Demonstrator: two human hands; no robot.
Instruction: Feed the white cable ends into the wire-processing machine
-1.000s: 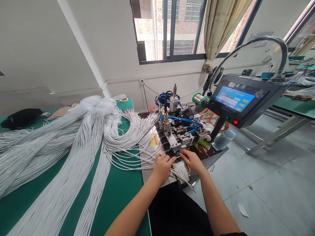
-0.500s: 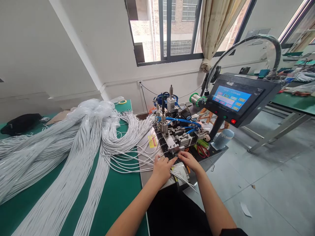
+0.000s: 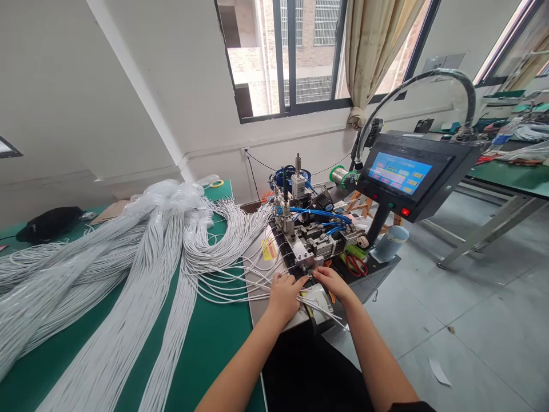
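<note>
White cables (image 3: 227, 280) run from the left across the machine's metal base and pass under my left hand (image 3: 283, 297). This hand is closed around some of them, its index finger reaching right, and loose cable ends (image 3: 328, 311) stick out past it. My right hand (image 3: 332, 282) meets it at the front of the machine, with thumb and fingers pinched together. Whatever lies in that pinch is too small to make out. Just beyond both hands is the metal block of a bench machine (image 3: 300, 252) with blue air tubes. A white rounded part (image 3: 319, 298) sits below the fingers.
Large bundles of white cable (image 3: 141, 269) cover the green table (image 3: 227, 337) at left. A control screen (image 3: 401, 171) stands at right, beside a solder wire spool (image 3: 341, 176). Red-handled scissors (image 3: 355, 264) and a plastic cup (image 3: 391, 243) sit on the machine's right side.
The view has shifted slightly, so the scene sits a little lower. Both hands keep nearly the same place and pose at the machine's front.
</note>
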